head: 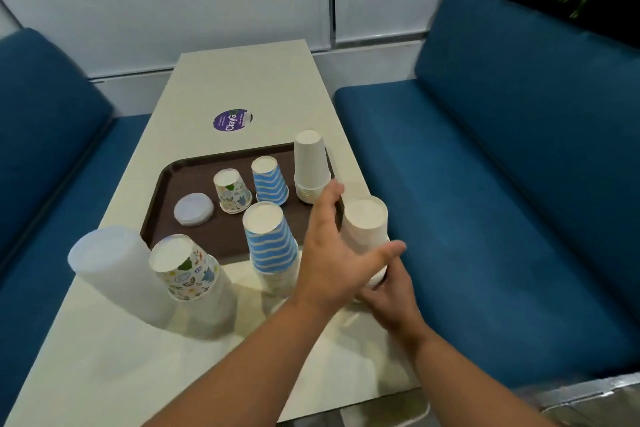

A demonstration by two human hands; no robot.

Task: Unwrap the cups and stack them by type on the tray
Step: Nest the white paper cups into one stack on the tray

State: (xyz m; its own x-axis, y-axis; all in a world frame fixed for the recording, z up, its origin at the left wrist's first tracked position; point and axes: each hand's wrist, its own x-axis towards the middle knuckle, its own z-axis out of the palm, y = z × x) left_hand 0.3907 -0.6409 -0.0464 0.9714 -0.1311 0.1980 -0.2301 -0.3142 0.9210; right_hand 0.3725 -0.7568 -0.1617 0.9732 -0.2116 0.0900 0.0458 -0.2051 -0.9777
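A brown tray (166, 198) lies in the middle of the frame on a pale tabletop (104, 357). On the tray, all upside down, stand a tall stack of plain white cups (309, 166) at its right end, a single blue-striped cup (269, 180) beside it, a small patterned cup (231, 191) left of that, and a flat white lid (193, 209) furthest left.

Nearer the lower edge of the tray, on the tabletop, a wrapped stack of blue-striped cups (272, 239) stands in the centre, a wrapped stack of patterned cups (185, 267) to its left, and a stack of clear lids in wrap (104, 263) at the far left.

Right of centre, both hands are at another stack of white cups (365, 229) by the tray's right corner. The left hand (332, 253) reaches across with fingers spread and fairly straight, against the stack's left side. The right hand (391, 291) sits low at the stack's base, fingers curled around it; how firmly it holds cannot be told.

Blue bench seats (502, 184) flank the tabletop, and a purple round sticker (230, 120) marks it beyond the tray.
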